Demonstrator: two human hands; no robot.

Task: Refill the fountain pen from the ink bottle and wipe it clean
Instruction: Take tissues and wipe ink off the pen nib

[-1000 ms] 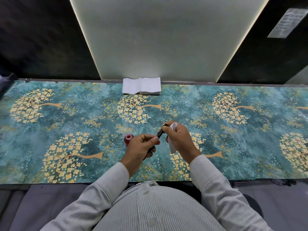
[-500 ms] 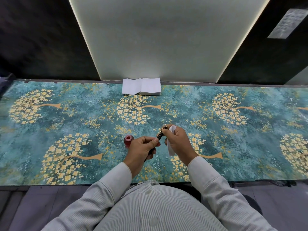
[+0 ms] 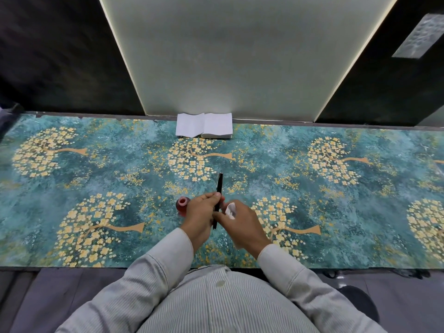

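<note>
My left hand [image 3: 200, 216] grips a black fountain pen [image 3: 219, 186] around its middle, holding it nearly upright with one end pointing away from me. My right hand [image 3: 240, 224] is closed on a crumpled white tissue [image 3: 230, 210] and touches the pen's lower part beside my left hand. A small open red ink bottle [image 3: 182, 205] stands on the table just left of my left hand, partly hidden by it.
A teal table cover [image 3: 96, 188] with gold tree patterns spans the table. A stack of white tissues [image 3: 204, 125] lies at the far edge against the wall. The table's near edge runs just in front of my body.
The pen has swung from a slant to nearly upright, its far end now free. My right hand with the tissue has slid from the pen's upper end down to its lower part.
</note>
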